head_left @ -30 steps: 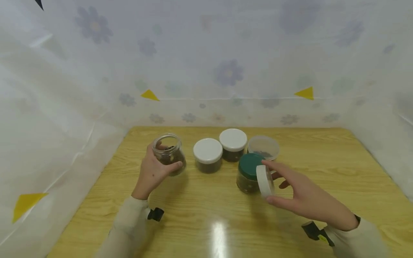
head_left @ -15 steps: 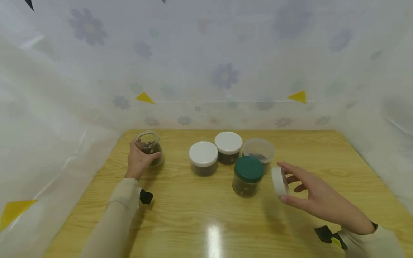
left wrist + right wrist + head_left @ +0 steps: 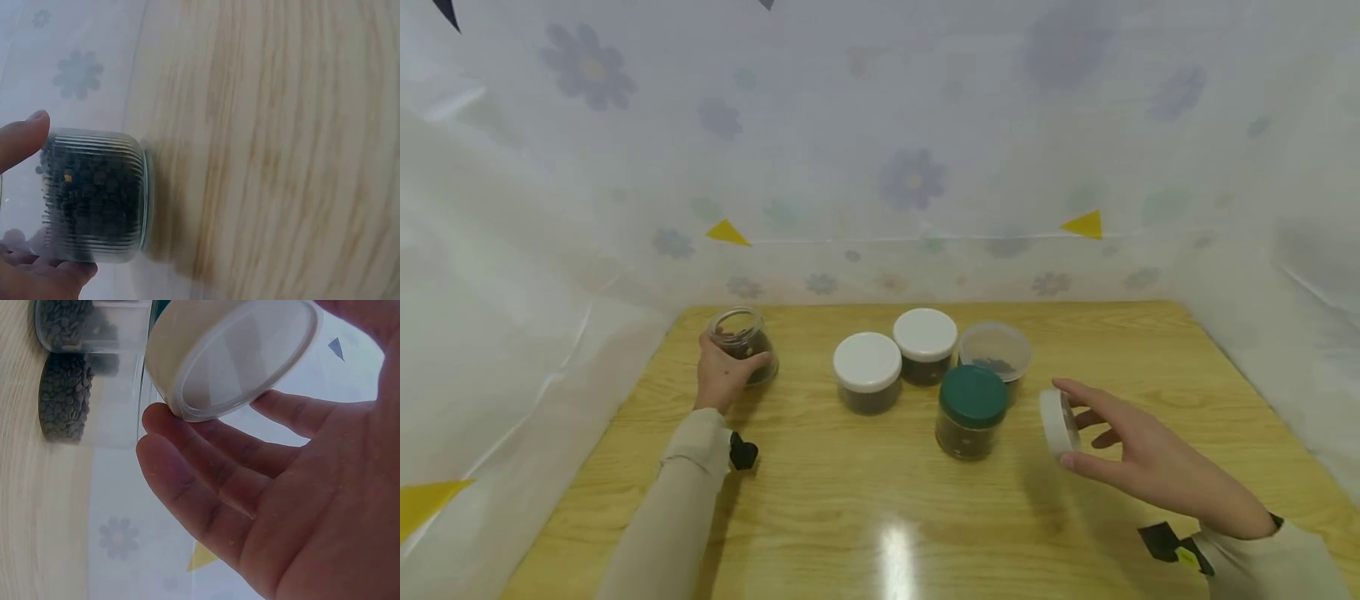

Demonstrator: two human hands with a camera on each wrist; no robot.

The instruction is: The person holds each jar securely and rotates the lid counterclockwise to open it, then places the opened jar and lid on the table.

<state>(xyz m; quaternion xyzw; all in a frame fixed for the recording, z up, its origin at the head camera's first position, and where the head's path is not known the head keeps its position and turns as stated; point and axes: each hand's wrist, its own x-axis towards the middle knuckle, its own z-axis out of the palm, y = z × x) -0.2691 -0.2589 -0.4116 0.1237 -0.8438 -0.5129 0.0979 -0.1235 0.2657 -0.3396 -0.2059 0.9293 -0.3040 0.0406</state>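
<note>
At the table's far left, my left hand [image 3: 721,379] grips an upright, lidless glass jar [image 3: 97,194] with dark pellet-like pieces inside. Thumb and fingers lie on opposite sides of it; whether its base touches the table I cannot tell. On the right, my right hand [image 3: 1157,462] pinches a white screw lid [image 3: 1057,422] on edge above the table, its hollow side toward the palm. Left of that lid stands a jar with a green lid [image 3: 973,397].
Two white-lidded jars [image 3: 867,362] stand mid-table. A clear tub [image 3: 1000,346] with dark pieces in its bottom stands behind the green-lidded jar. The wooden table [image 3: 820,508] is bordered by a pale flowered sheet [image 3: 820,150] at the back and sides.
My left hand has carried the glass jar left, away from the other jars. My right hand has moved right with the white lid, away from the green-lidded jar. Both barely move lately.
</note>
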